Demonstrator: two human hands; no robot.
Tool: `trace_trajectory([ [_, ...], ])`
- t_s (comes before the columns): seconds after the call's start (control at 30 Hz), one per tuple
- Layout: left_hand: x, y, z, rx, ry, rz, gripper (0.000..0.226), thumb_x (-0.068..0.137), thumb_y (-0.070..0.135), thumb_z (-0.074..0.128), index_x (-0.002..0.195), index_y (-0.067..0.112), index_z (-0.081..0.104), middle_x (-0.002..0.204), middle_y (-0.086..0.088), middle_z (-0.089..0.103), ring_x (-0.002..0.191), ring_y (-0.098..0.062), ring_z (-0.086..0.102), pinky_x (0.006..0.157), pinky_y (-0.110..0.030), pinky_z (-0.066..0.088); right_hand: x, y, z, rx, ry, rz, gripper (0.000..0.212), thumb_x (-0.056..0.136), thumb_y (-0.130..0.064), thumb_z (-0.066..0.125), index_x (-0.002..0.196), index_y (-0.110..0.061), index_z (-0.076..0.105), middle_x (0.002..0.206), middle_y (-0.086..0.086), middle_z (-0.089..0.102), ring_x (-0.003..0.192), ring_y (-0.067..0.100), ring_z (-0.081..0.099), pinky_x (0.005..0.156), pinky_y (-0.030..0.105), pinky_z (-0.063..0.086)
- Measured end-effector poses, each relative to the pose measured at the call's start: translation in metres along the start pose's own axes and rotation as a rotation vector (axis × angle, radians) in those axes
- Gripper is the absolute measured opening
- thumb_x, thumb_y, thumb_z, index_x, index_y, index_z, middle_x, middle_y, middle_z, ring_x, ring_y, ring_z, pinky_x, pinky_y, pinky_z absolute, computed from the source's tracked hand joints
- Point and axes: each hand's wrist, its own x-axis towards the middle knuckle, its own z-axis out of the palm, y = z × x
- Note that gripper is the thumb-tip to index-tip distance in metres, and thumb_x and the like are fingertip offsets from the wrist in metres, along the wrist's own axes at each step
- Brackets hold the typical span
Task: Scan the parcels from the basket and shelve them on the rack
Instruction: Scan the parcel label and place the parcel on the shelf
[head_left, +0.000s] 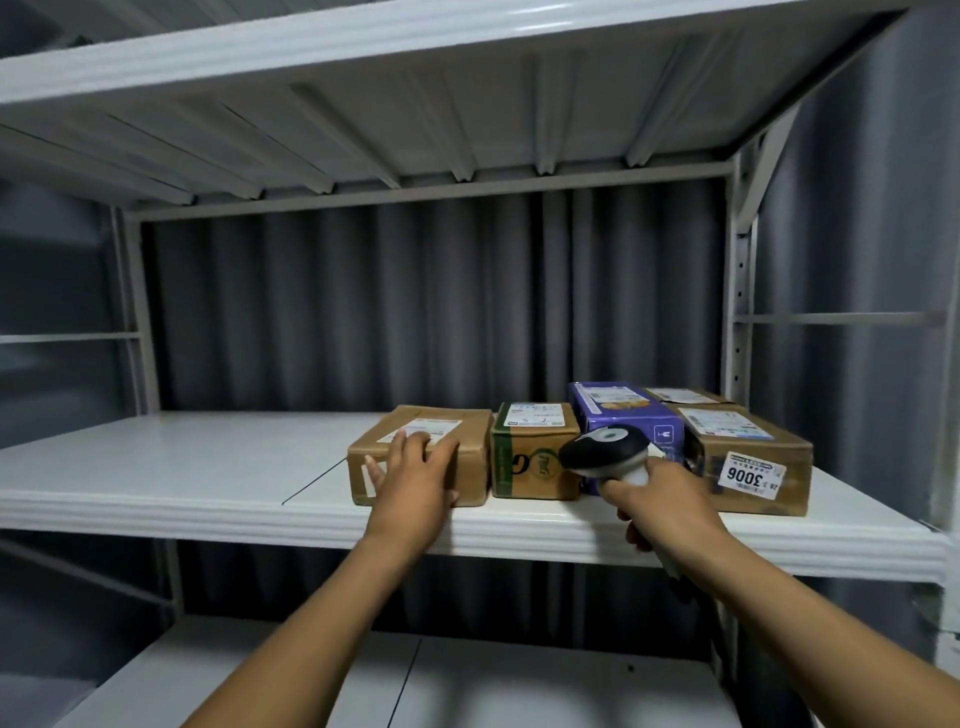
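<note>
The left hand (415, 473) lies open against the brown cardboard parcel (470, 467), fingers over its top front edge and thumb spread on the front face. This contact suits pushing the parcel back and squaring it against its neighbour. The parcel sits on the white metal shelf (208, 467) of the rack (740, 322), flat side down and label up, so the code remains readable. The right hand (660, 499) grips the handle of the scanner (605, 449), a smooth black-and-white plastic unit, its head raised towards the row. Between the two hands stands a green-printed carton (530, 467), touching the parcel. Beyond the right hand are a glossy purple box (623, 415) and a taped brown carton (748, 447) bearing a white sticker (750, 475). The basket is not visible.
</note>
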Motion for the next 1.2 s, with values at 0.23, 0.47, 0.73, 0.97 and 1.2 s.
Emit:
trace_trajectory([
  [0.23, 0.031, -0.005, 0.013, -0.019, -0.036, 0.024, 0.065, 0.089, 0.020, 0.063, 0.145, 0.032, 0.031, 0.149, -0.005, 0.028, 0.144, -0.030, 0.014, 0.113, -0.067, 0.010, 0.015, 0.005, 0.009, -0.027, -0.020, 0.036, 0.014, 0.085, -0.022, 0.064, 0.086, -0.007, 0.063, 0.080, 0.012, 0.067, 0.053, 0.024, 0.060, 0.050, 0.031, 0.050],
  [0.47, 0.044, -0.003, 0.019, 0.045, -0.075, 0.024, 0.068, 0.088, 0.025, 0.063, 0.146, 0.031, 0.028, 0.149, -0.005, 0.029, 0.141, -0.029, 0.019, 0.112, -0.063, 0.019, 0.020, 0.009, 0.006, -0.050, -0.042, 0.027, 0.015, 0.085, -0.021, 0.064, 0.086, -0.006, 0.063, 0.080, 0.013, 0.068, 0.053, 0.025, 0.060, 0.052, 0.032, 0.050],
  [0.73, 0.006, 0.013, -0.020, 0.086, -0.106, 0.071, 0.070, 0.090, 0.030, 0.061, 0.150, 0.023, 0.026, 0.149, -0.014, 0.032, 0.135, -0.033, 0.032, 0.108, -0.044, 0.034, -0.013, -0.003, -0.019, -0.061, -0.069, -0.030, 0.014, 0.083, -0.018, 0.067, 0.074, -0.008, 0.062, 0.067, 0.010, 0.067, 0.049, 0.023, 0.060, 0.048, 0.030, 0.049],
  [0.97, -0.089, 0.028, -0.040, 0.094, -0.216, 0.133, 0.067, 0.092, 0.034, 0.059, 0.150, 0.022, 0.027, 0.151, -0.014, 0.031, 0.136, -0.034, 0.032, 0.104, -0.043, 0.037, -0.094, 0.008, -0.025, -0.037, -0.194, 0.023, 0.023, 0.081, -0.021, 0.068, 0.063, -0.013, 0.057, 0.050, 0.006, 0.057, 0.039, 0.021, 0.052, 0.046, 0.024, 0.041],
  [1.2, -0.206, -0.001, -0.014, 0.155, -0.420, 0.139, 0.064, 0.092, 0.037, 0.059, 0.148, 0.023, 0.033, 0.147, -0.009, 0.036, 0.132, -0.031, 0.037, 0.103, -0.042, 0.040, -0.190, 0.044, -0.004, -0.084, -0.377, 0.103, 0.013, 0.084, -0.018, 0.067, 0.078, -0.008, 0.062, 0.068, 0.008, 0.064, 0.049, 0.020, 0.058, 0.046, 0.026, 0.048],
])
